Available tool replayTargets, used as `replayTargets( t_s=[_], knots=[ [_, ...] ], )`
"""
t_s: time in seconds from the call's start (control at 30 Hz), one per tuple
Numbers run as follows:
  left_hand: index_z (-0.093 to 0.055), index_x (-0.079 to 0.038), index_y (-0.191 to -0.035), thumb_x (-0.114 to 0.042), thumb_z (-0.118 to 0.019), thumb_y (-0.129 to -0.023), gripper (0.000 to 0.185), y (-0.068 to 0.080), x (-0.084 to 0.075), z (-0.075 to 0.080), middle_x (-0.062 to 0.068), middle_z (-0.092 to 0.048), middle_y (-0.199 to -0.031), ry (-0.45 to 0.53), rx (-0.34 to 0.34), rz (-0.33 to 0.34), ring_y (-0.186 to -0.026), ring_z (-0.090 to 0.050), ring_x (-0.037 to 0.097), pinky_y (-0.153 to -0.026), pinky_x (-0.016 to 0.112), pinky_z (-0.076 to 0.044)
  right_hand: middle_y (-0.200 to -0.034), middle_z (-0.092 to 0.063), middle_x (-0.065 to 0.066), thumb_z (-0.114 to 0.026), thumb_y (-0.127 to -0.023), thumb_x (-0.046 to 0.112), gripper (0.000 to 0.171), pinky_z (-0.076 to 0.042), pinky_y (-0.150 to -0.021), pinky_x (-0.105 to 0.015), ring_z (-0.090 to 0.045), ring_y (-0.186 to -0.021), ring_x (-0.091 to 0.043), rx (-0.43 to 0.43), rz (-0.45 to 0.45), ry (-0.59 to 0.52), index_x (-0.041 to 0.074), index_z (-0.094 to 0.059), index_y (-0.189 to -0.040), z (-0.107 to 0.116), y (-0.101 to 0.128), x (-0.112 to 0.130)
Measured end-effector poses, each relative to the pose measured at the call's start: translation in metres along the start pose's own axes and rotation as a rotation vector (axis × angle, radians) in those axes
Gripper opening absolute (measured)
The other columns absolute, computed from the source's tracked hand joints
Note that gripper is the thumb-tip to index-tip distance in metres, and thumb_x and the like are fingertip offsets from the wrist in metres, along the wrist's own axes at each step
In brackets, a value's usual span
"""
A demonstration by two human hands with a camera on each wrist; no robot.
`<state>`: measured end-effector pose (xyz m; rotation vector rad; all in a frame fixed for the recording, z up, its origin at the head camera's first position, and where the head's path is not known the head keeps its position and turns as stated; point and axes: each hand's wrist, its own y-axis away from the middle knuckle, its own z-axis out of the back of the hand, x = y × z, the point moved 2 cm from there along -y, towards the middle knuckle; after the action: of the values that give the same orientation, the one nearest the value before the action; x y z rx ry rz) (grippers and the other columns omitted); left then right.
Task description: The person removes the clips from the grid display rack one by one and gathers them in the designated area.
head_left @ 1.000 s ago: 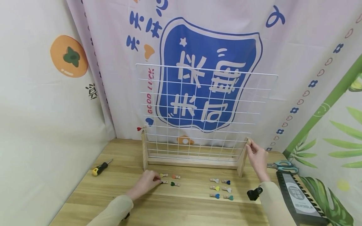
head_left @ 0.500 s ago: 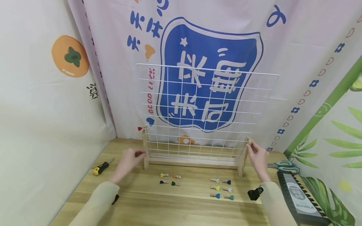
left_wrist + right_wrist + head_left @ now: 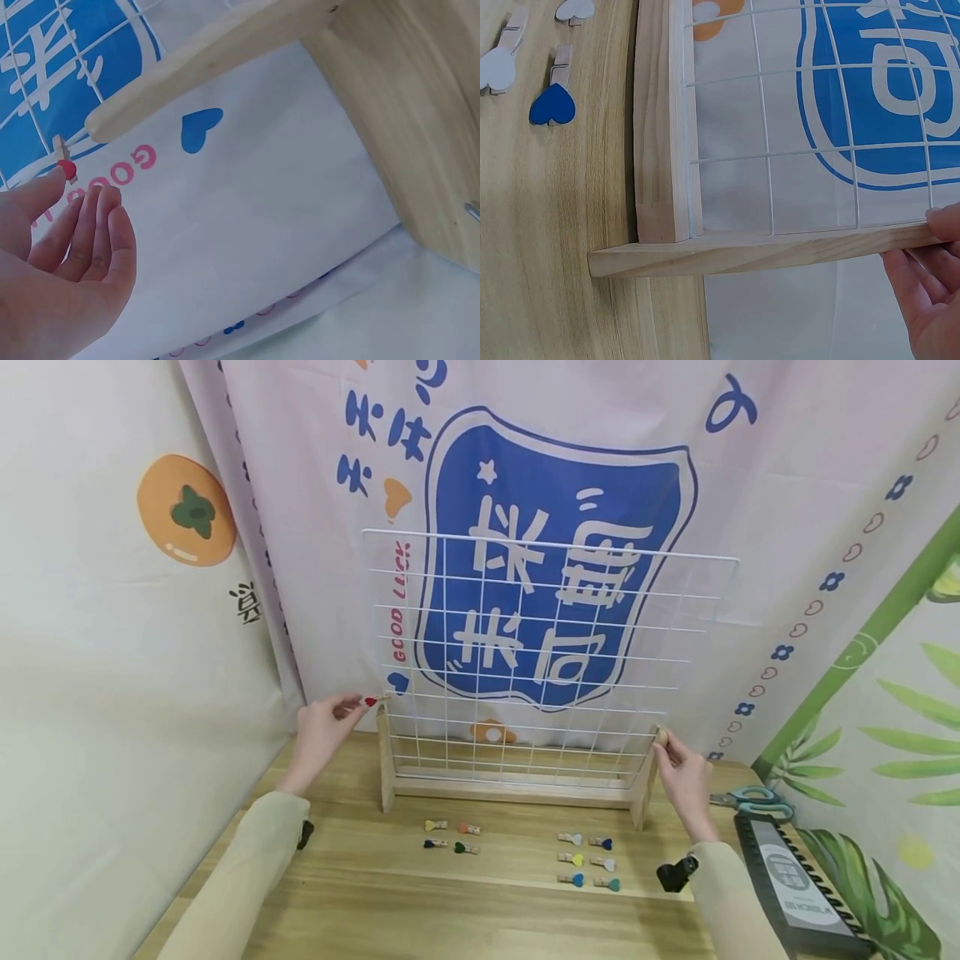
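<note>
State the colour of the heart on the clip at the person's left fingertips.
Red: the heart clip by the left hand shows best in the left wrist view.

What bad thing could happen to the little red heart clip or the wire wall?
The left hand reaches the red heart clip with only its fingertips, so the clip might slip and drop off the wire grid. Pulling could tip the grid, which the right hand steadies only at one wooden stand side.

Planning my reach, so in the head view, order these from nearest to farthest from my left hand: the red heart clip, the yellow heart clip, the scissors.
1. red heart clip, at the left hand fingertips, on the rack's left post.
2. yellow heart clip, on the table, front left.
3. scissors, far right.
</note>
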<state>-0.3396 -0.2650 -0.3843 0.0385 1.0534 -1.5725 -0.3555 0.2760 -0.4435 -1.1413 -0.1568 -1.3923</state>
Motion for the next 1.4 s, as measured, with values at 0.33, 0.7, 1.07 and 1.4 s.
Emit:
replayTargets(
  t_s=[0.33,0.7,1.07,1.4],
  knots=[
    [-0.075,0.003,-0.098,-0.010,-0.069,-0.092,0.016,-0.007,-0.004,-0.009,0.021,-0.076,-0.091,0.035,-0.046,-0.016,-0.075,-0.073,0.033,-0.060,0.016,-0.048,-0.124,-0.065,-0.028,-0.061,-0.098,0.010,0.037,-0.054,-0.084,-0.040,-0.069,-0.105,-0.043,-0.004,0.005,0.002,-0.003,-0.057,-0.132,0.000,0.000,0.000],
    [-0.075,0.005,-0.092,-0.007,-0.070,-0.091,0.014,-0.006,-0.003,-0.011,0.022,-0.076,-0.087,0.002,-0.102,-0.048,-0.072,-0.072,0.034,-0.061,0.028,-0.053,-0.122,-0.066,-0.028,-0.061,-0.098,0.011,0.037,-0.055,-0.083,-0.037,-0.069,-0.104,-0.043,-0.010,0.005,0.012,-0.004,-0.058,-0.131,0.000,0.000,0.001],
    [-0.076,0.004,-0.094,-0.006,-0.071,-0.090,0.012,-0.002,0.000,-0.005,0.022,-0.076,-0.088,0.011,-0.161,-0.048,-0.073,-0.073,0.034,-0.058,0.013,-0.046,-0.122,-0.065,-0.030,-0.062,-0.096,0.009,0.037,-0.032,-0.068,0.014,-0.069,-0.103,-0.045,-0.040,0.019,-0.016,-0.006,-0.059,-0.130,0.000,-0.001,-0.001],
    [-0.076,0.002,-0.097,-0.009,-0.070,-0.091,0.014,0.016,0.000,-0.004,0.020,-0.077,-0.090,-0.004,-0.123,-0.021,-0.074,-0.073,0.031,-0.061,0.019,-0.052,-0.122,-0.065,-0.029,-0.062,-0.097,0.010,0.037,-0.049,-0.075,-0.002,-0.069,-0.104,-0.044,-0.035,0.008,-0.006,-0.005,-0.059,-0.130,0.000,-0.001,0.000]
  ],
)
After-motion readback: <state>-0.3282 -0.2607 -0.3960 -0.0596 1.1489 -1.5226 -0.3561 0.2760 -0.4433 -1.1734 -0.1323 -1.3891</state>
